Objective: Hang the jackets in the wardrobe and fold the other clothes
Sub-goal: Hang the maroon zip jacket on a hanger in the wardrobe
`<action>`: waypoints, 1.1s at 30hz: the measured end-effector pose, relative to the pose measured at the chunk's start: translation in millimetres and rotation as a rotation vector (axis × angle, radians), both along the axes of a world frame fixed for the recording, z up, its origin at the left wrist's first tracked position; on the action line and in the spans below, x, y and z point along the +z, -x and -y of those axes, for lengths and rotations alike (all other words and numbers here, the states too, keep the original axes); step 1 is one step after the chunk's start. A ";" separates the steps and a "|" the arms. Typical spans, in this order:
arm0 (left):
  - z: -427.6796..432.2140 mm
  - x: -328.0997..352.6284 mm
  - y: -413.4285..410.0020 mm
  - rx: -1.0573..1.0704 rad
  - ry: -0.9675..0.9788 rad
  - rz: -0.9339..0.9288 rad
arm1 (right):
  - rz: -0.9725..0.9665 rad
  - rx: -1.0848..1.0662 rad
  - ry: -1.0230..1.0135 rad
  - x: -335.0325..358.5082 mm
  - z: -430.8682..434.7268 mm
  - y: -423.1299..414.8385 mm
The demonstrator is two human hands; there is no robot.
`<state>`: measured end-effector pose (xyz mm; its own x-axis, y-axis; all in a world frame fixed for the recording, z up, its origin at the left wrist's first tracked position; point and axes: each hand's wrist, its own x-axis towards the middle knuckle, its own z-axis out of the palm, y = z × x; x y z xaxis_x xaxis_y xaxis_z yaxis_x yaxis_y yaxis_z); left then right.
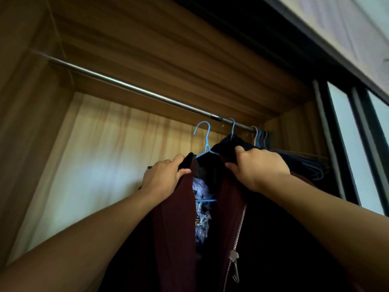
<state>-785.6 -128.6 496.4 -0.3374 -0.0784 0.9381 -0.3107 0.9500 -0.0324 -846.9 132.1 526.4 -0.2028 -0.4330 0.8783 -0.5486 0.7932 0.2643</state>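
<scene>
A dark maroon jacket with a silver zipper hangs on a blue hanger, held up inside the wardrobe. My left hand grips its left shoulder near the collar. My right hand grips the right shoulder. The hanger's hook sits just below the metal rail, not over it. A printed lining or shirt shows between the jacket's open front edges.
Another blue hanger with a dark garment hangs on the rail to the right, beside several empty hangers bunched at the far right. A wooden back panel lies behind. A sliding door frame stands at right.
</scene>
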 end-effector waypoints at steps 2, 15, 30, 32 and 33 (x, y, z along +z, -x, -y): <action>4.3 20.3 14.0 -0.017 0.002 -0.036 | -0.033 0.004 0.018 22.7 5.3 8.5; 22.0 137.0 84.4 0.009 -0.101 -0.124 | -0.180 -0.139 0.089 130.8 47.5 63.2; 9.0 65.9 106.6 -0.119 -0.405 -0.207 | -0.199 -0.211 0.135 77.9 64.7 102.3; 3.2 58.0 103.0 -0.164 -0.468 -0.229 | -0.292 -0.302 0.132 67.2 66.7 102.4; 0.8 52.8 101.2 -0.174 -0.499 -0.225 | -0.303 -0.317 0.123 60.3 67.2 100.7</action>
